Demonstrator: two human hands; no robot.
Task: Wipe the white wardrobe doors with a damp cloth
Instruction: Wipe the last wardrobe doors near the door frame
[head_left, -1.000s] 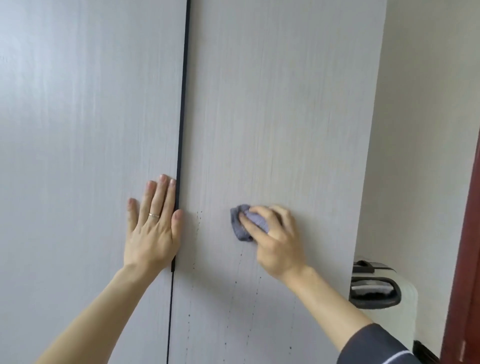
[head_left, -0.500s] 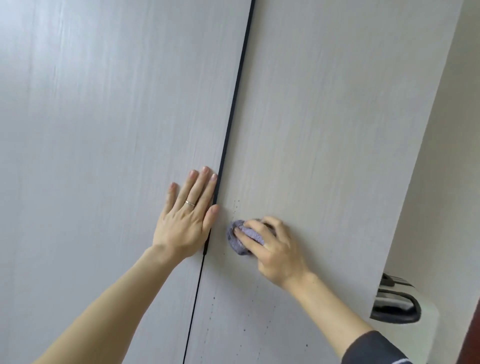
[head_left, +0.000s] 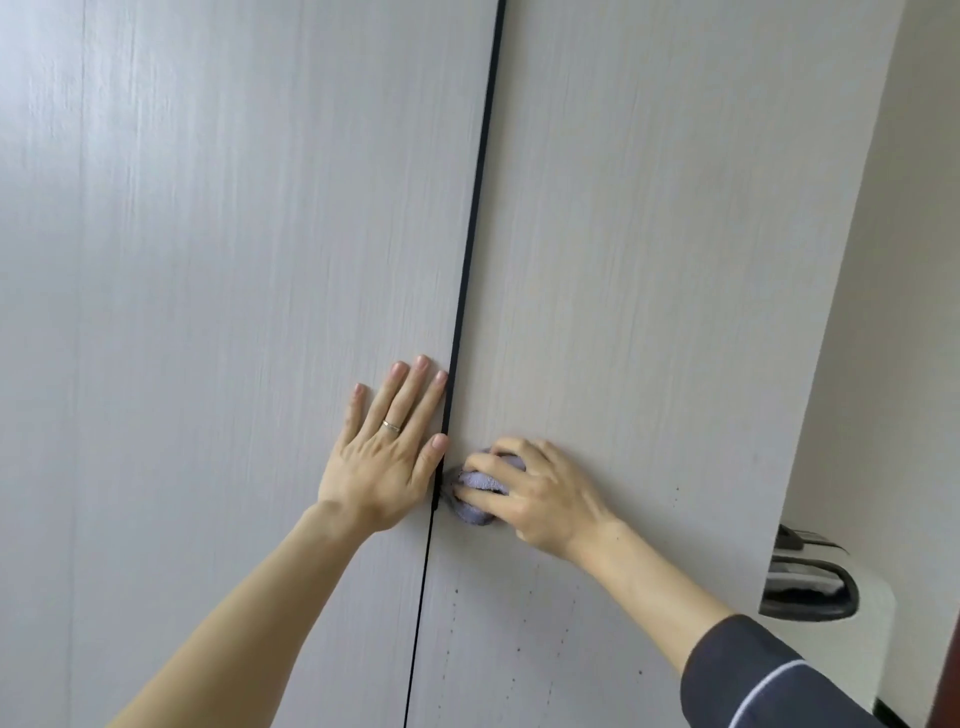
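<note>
Two tall white wardrobe doors fill the view, the left door (head_left: 234, 312) and the right door (head_left: 649, 260), split by a thin dark gap (head_left: 470, 234). My left hand (head_left: 387, 452) lies flat on the left door, fingers straight, thumb at the gap. My right hand (head_left: 535, 493) grips a bunched lilac cloth (head_left: 475, 496) and presses it on the right door right beside the gap, close to my left thumb. Small dark specks dot the right door below the cloth.
To the right of the wardrobe is a cream wall (head_left: 904, 260). A white suitcase with a dark handle (head_left: 810, 587) stands at the lower right, beside the wardrobe's edge. A dark red door frame shows at the bottom right corner.
My right hand has slid the cloth left across the right door, from its middle to the gap. My left hand stays flat on the left door. The view has shifted left and up.
</note>
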